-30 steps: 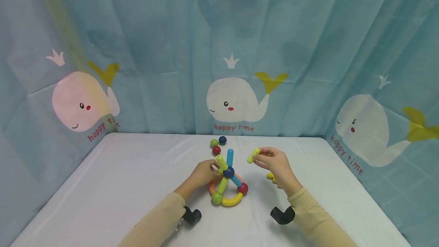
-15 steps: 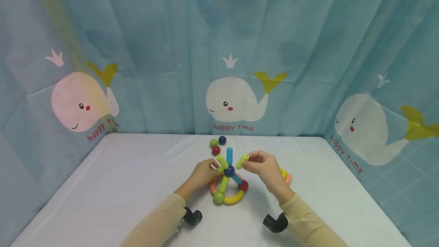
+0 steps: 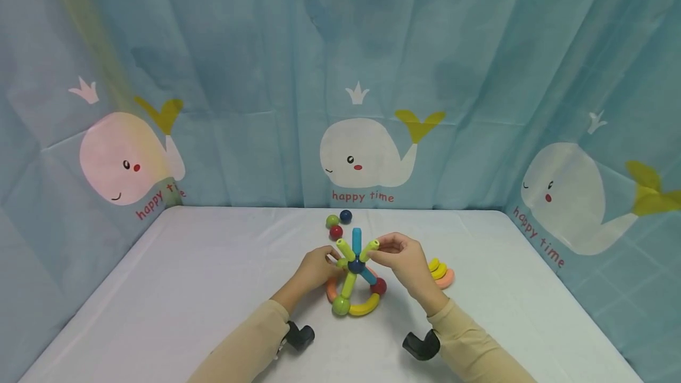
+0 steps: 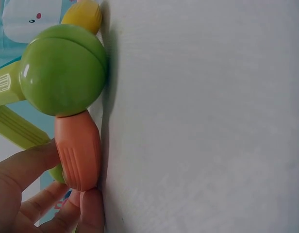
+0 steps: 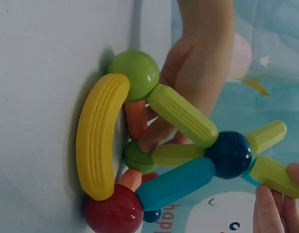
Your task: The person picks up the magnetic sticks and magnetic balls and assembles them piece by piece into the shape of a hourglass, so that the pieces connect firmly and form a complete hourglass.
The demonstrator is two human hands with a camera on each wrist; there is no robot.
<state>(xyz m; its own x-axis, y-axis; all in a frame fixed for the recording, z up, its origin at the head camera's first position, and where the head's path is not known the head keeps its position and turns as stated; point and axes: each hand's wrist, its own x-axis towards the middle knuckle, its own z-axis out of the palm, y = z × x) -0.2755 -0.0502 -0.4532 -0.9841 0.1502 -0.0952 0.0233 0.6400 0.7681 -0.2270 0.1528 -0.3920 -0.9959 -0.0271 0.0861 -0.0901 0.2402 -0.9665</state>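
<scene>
- The left hand (image 3: 317, 268) has its thumb and fingers bent around the back left part of the stick-and-ball toy (image 3: 348, 285). Its thumb is on the back green ball (image 5: 140, 158), and its fingers are by an orange bent stick (image 4: 77, 150).
- The right hand (image 3: 401, 262) is nearly closed, and it pinches a short lime stick (image 5: 276, 177) with its thumb and fingers. The stick's low end meets the dark blue ball (image 5: 230, 154) at the top middle of the toy.
- The toy stands on the white table (image 3: 213, 288), between the two hands.
- One more lime stick (image 3: 344, 249) and a blue stick (image 3: 357, 241) poke up from the dark blue ball.
- Three straight legs go down from that ball. Two are lime and one is blue.
- At the bottom, a yellow bent stick (image 3: 365, 307) joins the front green ball (image 3: 341, 305) to a red ball (image 3: 378, 286).
- Behind the toy, three loose balls (image 3: 336, 232) sit close together: green, dark blue and red.
- Past the right hand lie loose bent sticks (image 3: 440, 272), yellow and orange.
- Both arms have tan sleeves (image 3: 239, 338).
- All around hangs a blue curtain (image 3: 255, 152) with smiling whales (image 3: 367, 155).
</scene>
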